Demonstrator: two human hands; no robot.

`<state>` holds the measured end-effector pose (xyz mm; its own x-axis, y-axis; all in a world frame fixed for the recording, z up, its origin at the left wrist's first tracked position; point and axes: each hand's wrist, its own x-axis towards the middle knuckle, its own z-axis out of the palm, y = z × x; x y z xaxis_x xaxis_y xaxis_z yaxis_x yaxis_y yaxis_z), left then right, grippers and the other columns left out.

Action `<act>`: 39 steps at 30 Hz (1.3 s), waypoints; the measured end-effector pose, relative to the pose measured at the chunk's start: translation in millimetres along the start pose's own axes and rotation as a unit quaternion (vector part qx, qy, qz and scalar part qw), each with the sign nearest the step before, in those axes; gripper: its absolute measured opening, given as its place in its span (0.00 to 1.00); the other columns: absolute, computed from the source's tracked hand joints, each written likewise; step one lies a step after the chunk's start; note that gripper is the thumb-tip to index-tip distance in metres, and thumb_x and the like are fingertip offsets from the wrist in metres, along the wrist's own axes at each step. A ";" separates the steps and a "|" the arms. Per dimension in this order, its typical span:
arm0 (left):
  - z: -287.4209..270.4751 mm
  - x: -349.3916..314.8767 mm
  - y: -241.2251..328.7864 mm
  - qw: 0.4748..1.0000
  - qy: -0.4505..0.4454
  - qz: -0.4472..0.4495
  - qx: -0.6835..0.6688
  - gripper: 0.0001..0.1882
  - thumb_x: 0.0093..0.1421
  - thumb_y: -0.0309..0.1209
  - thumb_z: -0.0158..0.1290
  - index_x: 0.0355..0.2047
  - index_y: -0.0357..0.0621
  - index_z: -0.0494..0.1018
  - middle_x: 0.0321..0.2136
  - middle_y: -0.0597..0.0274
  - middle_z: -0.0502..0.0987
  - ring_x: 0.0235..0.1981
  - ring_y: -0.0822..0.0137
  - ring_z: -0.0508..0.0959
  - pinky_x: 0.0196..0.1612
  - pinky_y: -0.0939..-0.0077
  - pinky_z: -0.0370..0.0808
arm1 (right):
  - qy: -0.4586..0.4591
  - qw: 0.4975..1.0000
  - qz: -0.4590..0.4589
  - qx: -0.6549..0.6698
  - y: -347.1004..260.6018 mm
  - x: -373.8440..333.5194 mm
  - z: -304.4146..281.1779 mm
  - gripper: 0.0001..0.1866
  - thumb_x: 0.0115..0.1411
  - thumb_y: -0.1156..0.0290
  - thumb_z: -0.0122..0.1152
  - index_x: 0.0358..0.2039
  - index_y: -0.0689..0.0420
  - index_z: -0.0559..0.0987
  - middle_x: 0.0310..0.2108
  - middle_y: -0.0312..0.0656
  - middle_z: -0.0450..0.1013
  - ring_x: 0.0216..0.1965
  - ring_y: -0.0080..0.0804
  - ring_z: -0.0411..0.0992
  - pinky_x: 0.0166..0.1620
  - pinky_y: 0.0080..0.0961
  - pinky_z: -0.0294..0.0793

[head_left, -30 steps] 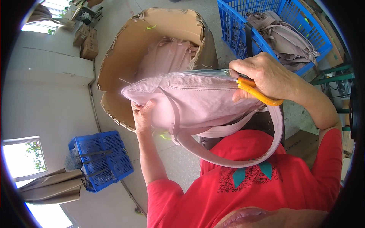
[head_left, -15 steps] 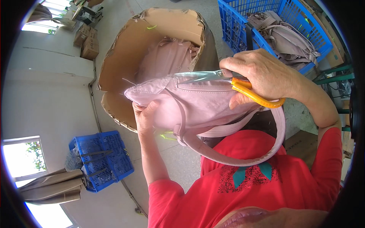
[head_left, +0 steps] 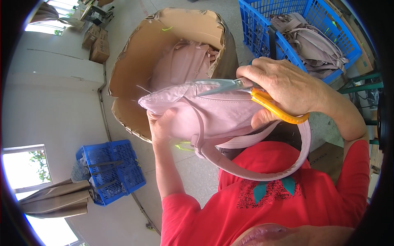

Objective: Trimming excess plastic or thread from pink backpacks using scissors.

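A pale pink fabric bag (head_left: 225,110) with a zipped seam is held up in front of me, its wide strap looping down toward my lap. My left hand (head_left: 162,125) grips the bag's left end, thumb on top and the other fingers hidden beneath. My right hand (head_left: 283,88) is closed round scissors (head_left: 273,107) with orange handles. Their metal blades point left and lie over the zipped seam along the bag's upper edge. Loose threads stick out from the bag's left corner.
Behind the bag stands a large cardboard box (head_left: 135,61) holding more pink fabric pieces (head_left: 180,65). A blue plastic crate (head_left: 262,39) with similar bags is at the far right. Blue crates (head_left: 111,172) stand by the wall at left. Brown cartons (head_left: 98,45) sit at far left.
The bag and both hands have shifted slightly right and down in the picture. The scissor blades look closer together than before. Both grips stay the same.
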<state>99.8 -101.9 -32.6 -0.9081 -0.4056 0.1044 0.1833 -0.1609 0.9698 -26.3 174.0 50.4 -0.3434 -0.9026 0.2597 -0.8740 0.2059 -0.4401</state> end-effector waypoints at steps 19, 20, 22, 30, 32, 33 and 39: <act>-1.3 0.9 -3.1 0.999 -0.036 -0.020 0.005 0.22 0.41 0.32 0.65 0.36 0.38 0.72 0.29 0.63 0.76 0.31 0.72 0.75 0.35 0.78 0.72 | -0.012 0.999 0.013 0.037 2.7 6.8 5.4 0.27 0.41 0.50 0.66 0.28 0.61 0.69 0.16 0.46 0.67 0.20 0.46 0.69 0.26 0.34 0.67; -1.2 0.8 -2.7 0.999 -0.035 -0.019 0.006 0.22 0.41 0.32 0.65 0.36 0.38 0.72 0.29 0.63 0.76 0.31 0.72 0.75 0.35 0.78 0.72 | -0.018 0.999 0.019 0.041 3.0 6.4 5.8 0.28 0.40 0.49 0.66 0.28 0.62 0.69 0.15 0.46 0.67 0.20 0.46 0.68 0.26 0.34 0.67; 1.1 1.2 -0.8 0.999 -0.046 -0.024 -0.005 0.23 0.41 0.32 0.65 0.37 0.37 0.71 0.31 0.62 0.76 0.32 0.72 0.75 0.36 0.77 0.72 | -0.022 0.998 0.013 0.062 1.2 7.3 -0.2 0.28 0.40 0.49 0.66 0.28 0.62 0.69 0.16 0.46 0.67 0.20 0.46 0.68 0.26 0.34 0.66; 10.6 12.0 5.0 0.993 -0.108 -0.043 -0.005 0.24 0.42 0.34 0.64 0.39 0.35 0.71 0.32 0.60 0.76 0.34 0.70 0.75 0.39 0.76 0.71 | -0.017 0.996 -0.008 0.092 2.6 10.2 -0.7 0.26 0.41 0.53 0.67 0.27 0.62 0.68 0.14 0.46 0.65 0.17 0.45 0.67 0.23 0.32 0.64; 10.9 13.1 6.8 0.993 -0.109 -0.049 0.012 0.24 0.42 0.34 0.64 0.39 0.34 0.71 0.32 0.60 0.76 0.34 0.70 0.75 0.39 0.76 0.71 | 0.018 0.996 -0.023 0.081 5.1 6.2 2.1 0.24 0.42 0.55 0.67 0.27 0.62 0.69 0.13 0.45 0.64 0.16 0.44 0.66 0.22 0.31 0.64; 11.4 14.0 8.0 0.992 -0.111 -0.059 0.029 0.24 0.43 0.35 0.64 0.39 0.34 0.71 0.32 0.60 0.76 0.34 0.70 0.75 0.39 0.76 0.71 | 0.052 0.995 -0.034 0.072 6.8 3.9 2.8 0.22 0.42 0.58 0.68 0.27 0.62 0.69 0.12 0.45 0.64 0.14 0.42 0.65 0.20 0.29 0.63; 29.4 21.9 20.9 0.985 -0.149 -0.070 0.042 0.19 0.44 0.34 0.63 0.33 0.35 0.74 0.29 0.62 0.77 0.32 0.72 0.75 0.37 0.77 0.71 | 0.076 0.978 0.097 0.168 15.0 -5.8 -28.1 0.24 0.42 0.63 0.69 0.35 0.62 0.70 0.15 0.42 0.63 0.17 0.24 0.64 0.23 0.23 0.64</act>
<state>72.6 -87.7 -3.5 -0.9948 -0.1011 0.0151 0.0269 -0.1164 0.9928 -47.1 193.0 66.5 -0.5612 -0.7866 0.2576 -0.6339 0.2084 -0.7448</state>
